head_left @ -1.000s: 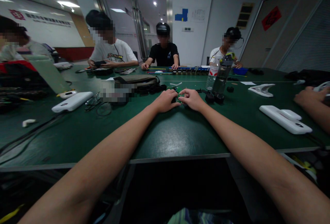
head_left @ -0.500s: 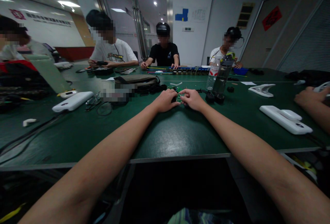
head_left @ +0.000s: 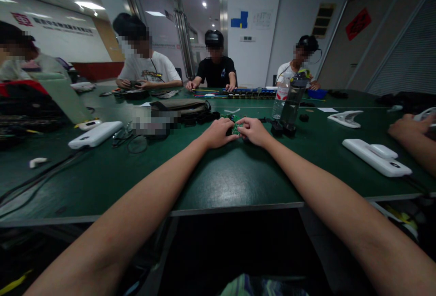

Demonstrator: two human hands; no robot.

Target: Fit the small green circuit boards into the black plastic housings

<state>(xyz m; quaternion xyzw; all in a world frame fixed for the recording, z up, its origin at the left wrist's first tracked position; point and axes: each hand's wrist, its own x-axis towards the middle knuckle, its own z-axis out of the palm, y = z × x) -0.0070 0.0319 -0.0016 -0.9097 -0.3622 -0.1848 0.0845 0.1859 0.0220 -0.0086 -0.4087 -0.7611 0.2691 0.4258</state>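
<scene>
Both my arms reach forward over the green table (head_left: 218, 182). My left hand (head_left: 219, 133) and my right hand (head_left: 254, 131) meet near the table's middle, fingers curled, and together they grip a small green circuit board (head_left: 237, 128) between them. The hands cover most of the board; only a green sliver shows between the fingers. A second small green board (head_left: 230, 117) lies just beyond them on the table.
A dark drink bottle (head_left: 293, 100) stands right of my hands. White cases lie at left (head_left: 95, 134) and right (head_left: 376, 157). A flat bag (head_left: 180, 105), glasses (head_left: 127, 133) and cables (head_left: 37, 178) sit left. Several people sit around the table; another person's hand (head_left: 407, 126) rests at far right.
Hardly anything moved; my hands stay closed around the small board, with only slight finger shifts.
</scene>
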